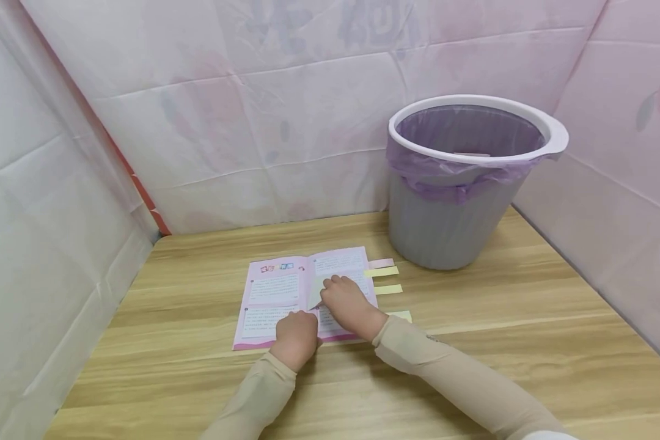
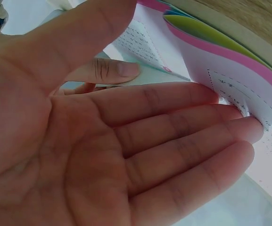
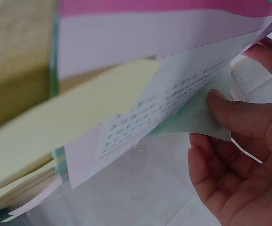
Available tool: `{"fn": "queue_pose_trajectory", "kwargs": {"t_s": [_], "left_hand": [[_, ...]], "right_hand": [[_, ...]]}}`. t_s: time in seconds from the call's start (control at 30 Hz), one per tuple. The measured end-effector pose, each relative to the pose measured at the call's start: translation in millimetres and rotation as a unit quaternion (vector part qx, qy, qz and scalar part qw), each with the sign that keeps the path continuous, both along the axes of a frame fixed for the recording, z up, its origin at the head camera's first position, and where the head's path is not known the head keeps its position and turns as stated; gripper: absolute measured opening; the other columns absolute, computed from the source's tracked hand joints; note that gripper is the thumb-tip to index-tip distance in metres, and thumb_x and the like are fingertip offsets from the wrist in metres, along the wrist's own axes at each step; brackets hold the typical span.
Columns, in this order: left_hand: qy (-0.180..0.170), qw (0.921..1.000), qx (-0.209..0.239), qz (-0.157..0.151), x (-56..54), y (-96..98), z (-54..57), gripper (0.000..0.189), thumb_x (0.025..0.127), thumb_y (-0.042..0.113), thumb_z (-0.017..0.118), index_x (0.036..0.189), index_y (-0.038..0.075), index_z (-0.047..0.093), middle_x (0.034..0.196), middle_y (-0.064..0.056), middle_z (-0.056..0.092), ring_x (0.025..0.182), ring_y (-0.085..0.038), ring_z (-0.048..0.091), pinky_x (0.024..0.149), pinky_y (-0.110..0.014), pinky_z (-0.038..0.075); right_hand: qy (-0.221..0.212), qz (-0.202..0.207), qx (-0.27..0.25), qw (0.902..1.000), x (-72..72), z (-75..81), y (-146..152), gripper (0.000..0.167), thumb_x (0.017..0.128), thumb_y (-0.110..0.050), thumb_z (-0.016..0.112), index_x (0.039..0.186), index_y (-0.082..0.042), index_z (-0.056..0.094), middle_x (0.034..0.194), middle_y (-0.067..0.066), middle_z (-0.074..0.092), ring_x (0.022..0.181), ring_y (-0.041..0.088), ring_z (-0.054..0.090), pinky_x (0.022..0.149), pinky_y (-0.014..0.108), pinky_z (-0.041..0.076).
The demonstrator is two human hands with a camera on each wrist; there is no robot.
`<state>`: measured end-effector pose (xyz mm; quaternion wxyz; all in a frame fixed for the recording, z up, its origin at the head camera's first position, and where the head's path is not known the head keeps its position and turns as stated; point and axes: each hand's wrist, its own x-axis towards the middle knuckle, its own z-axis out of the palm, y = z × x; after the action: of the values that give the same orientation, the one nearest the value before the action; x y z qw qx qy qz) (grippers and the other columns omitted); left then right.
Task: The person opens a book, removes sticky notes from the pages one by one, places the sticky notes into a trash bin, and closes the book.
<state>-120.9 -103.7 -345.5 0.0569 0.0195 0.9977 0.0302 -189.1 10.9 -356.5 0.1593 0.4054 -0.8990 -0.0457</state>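
An open booklet (image 1: 272, 297) with pink-edged, printed pages lies on the table. Close to the centre fold, my right hand (image 1: 348, 304) pinches a pale green slip of paper (image 3: 199, 115) between thumb and fingers, over the right-hand page. The slip stands up from the page in the head view. My left hand (image 1: 297, 337) rests at the lower end of the fold. In the left wrist view its fingers (image 2: 187, 155) are straight, their tips against the page, and nothing is in the palm. Several paper tabs, one pink (image 1: 382, 263) and others yellow (image 1: 388, 289), stick out from the booklet's right edge.
A grey bin (image 1: 437, 220) with a white rim (image 1: 473, 101) and a purple liner (image 1: 456, 190) stands on the wood-grain table (image 1: 187, 293) at the back right. A light pink piece (image 1: 471, 154) shows inside it. Patterned white-pink sheets (image 1: 286, 122) enclose the table's back and sides.
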Motion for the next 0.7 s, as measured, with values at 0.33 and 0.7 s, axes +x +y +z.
{"fn": "queue_pose_trajectory", "kwargs": {"t_s": [0.33, 0.7], "left_hand": [[-0.006, 0.9999, -0.013, 0.002, -0.9, -0.1, -2.0, 0.031, 0.074, 0.029, 0.083, 0.08, 0.002, 0.069, 0.073, -0.009, 0.066, 0.071, -0.027, 0.067, 0.059, -0.041, 0.056], [-0.002, 0.9999, -0.016, 0.001, 0.6, 1.2, -2.2, 0.033, 0.074, 0.03, 0.083, 0.083, 0.001, 0.069, 0.075, -0.009, 0.066, 0.071, -0.027, 0.067, 0.059, -0.041, 0.056]], "right_hand": [[-0.026, -0.029, -0.071, 0.9967, -18.9, 12.5, 11, 0.009, 0.077, 0.007, 0.072, 0.082, 0.0, 0.071, 0.075, 0.007, 0.062, 0.069, 0.021, 0.059, 0.065, 0.031, 0.052], [-0.023, -0.066, -0.098, 0.9927, -22.0, 11.2, 18, 0.006, 0.079, 0.005, 0.07, 0.08, -0.001, 0.069, 0.074, 0.008, 0.061, 0.069, 0.021, 0.059, 0.064, 0.031, 0.053]]}}
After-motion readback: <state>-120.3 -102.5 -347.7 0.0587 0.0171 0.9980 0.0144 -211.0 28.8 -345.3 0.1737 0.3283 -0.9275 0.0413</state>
